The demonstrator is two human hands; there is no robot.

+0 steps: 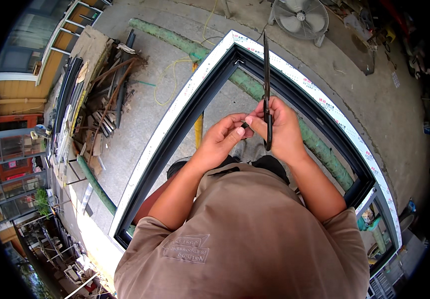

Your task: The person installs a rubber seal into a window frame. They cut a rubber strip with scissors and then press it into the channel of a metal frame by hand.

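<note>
My left hand [221,138] is closed in a pinch on a small dark piece [245,125], too small to make out its kind. Fingertips of my right hand [285,132] meet the same piece from the other side. Long dark scissors [266,65], seen nearly edge-on, are also held in my right hand, their blades pointing away from me and the handle against the palm. Both hands are above the opening of a large black window frame [177,127], whose outer faces carry white printed protective film.
Green pipes [327,158] run beneath the frame. A large floor fan [300,17] stands at the far side. To the left lies a pile of wood scraps and dark profiles [102,82]. A thin yellow cord [174,74] trails on the concrete floor, and clutter lines the right edge.
</note>
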